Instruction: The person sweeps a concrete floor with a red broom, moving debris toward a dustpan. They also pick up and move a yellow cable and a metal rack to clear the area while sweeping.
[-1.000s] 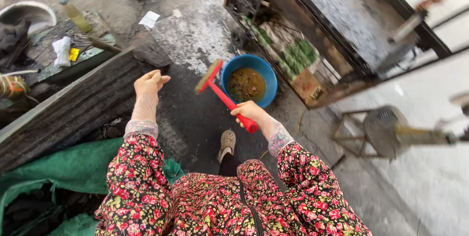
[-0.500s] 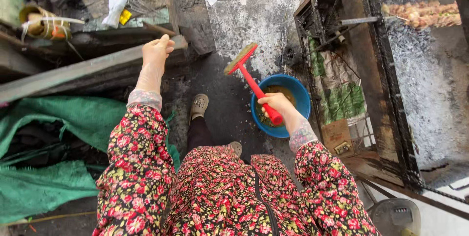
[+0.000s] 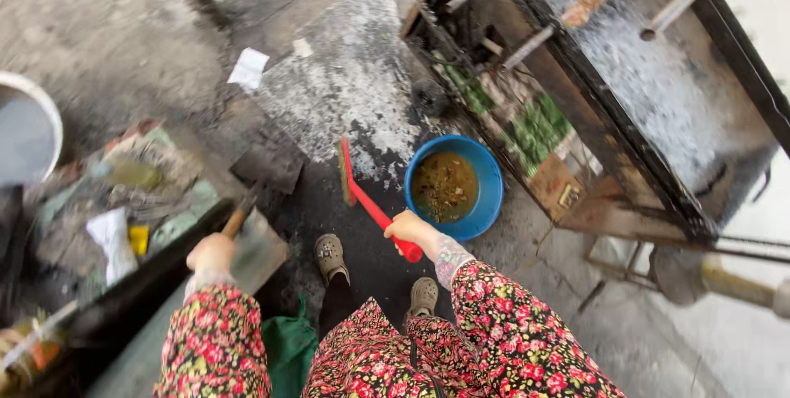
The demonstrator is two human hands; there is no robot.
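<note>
My right hand [image 3: 409,229] grips the handle of a red brush [image 3: 366,200], whose bristle head hangs over the dark ground just left of a blue bowl [image 3: 487,192] filled with brownish liquid. My left hand [image 3: 211,252] is closed on a wooden-handled tool [image 3: 241,214] above a flat grey board [image 3: 262,251]. Both sleeves are red floral cloth. My two shoes [image 3: 330,256] stand on the blackened ground below the brush.
A long black metal grill [image 3: 625,126] full of grey ash runs along the right, with skewered meat on top and green bundles beneath. A white bucket [image 3: 37,114] and littered scraps lie at the left. White paper [image 3: 248,68] lies on the concrete.
The view has swung. My left hand has left the board's edge and now holds a wooden handle. The brush has moved from over the bowl to its left.
</note>
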